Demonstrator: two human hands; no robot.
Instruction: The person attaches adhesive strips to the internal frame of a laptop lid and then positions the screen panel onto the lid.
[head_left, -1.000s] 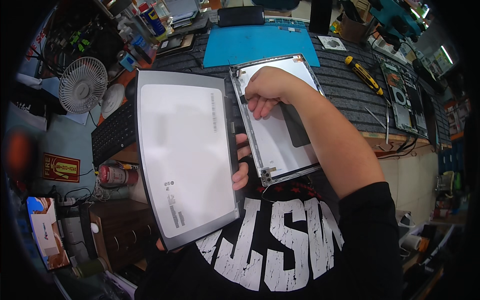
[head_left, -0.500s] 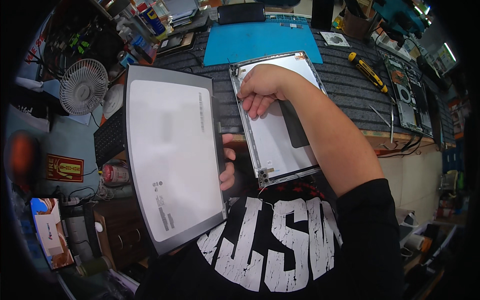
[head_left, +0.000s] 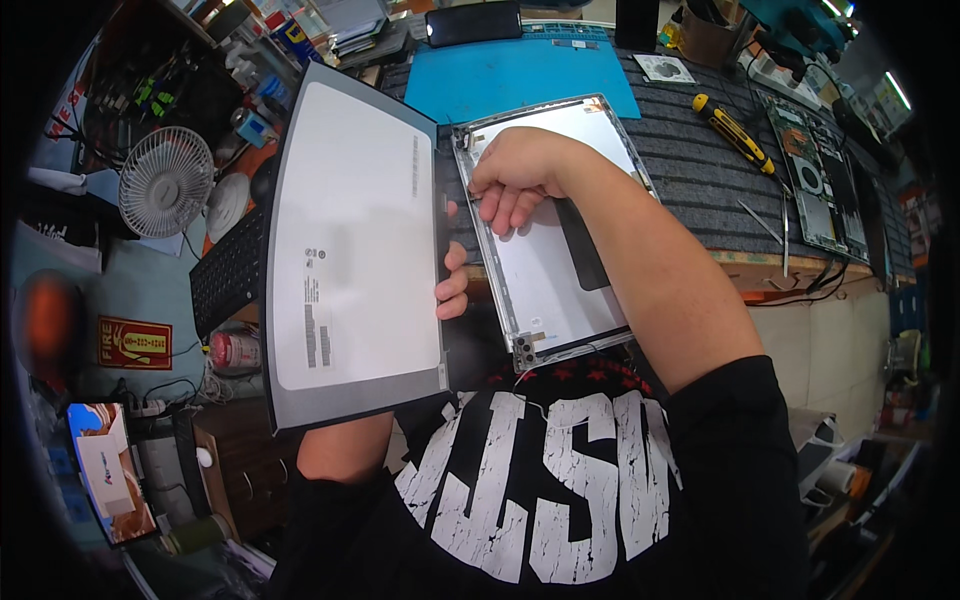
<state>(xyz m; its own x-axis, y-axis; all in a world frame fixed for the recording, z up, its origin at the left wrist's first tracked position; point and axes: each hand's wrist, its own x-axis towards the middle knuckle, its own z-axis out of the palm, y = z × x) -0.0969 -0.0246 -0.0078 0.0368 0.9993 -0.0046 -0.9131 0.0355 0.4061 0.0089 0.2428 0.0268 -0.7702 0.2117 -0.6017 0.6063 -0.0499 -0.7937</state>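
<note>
My left hand (head_left: pixel 452 285) grips a laptop screen panel (head_left: pixel 360 240) from behind, its fingertips curling over the panel's right edge. The panel's pale back, with small labels, faces me, and it is tilted up off the bench. Most of the left palm is hidden behind it. To the right, a silver laptop lid (head_left: pixel 535 265) lies with its inner side up, overhanging the bench's front edge. My right hand (head_left: pixel 525 170) is closed at the lid's upper left edge, thumb and index finger pinching the rim while the other fingers curl over the inner surface.
A blue work mat (head_left: pixel 520 85) lies beyond the lid. A yellow-and-black utility knife (head_left: pixel 735 135), tweezers (head_left: pixel 785 232) and an opened laptop base (head_left: pixel 820 180) are on the right of the ribbed grey bench cover (head_left: pixel 690 215). A white fan (head_left: pixel 167 168) stands left.
The screen panel has moved up and away from me in my left hand and turned a little, so my left forearm now shows below it. My right hand stays at the lid's edge.
</note>
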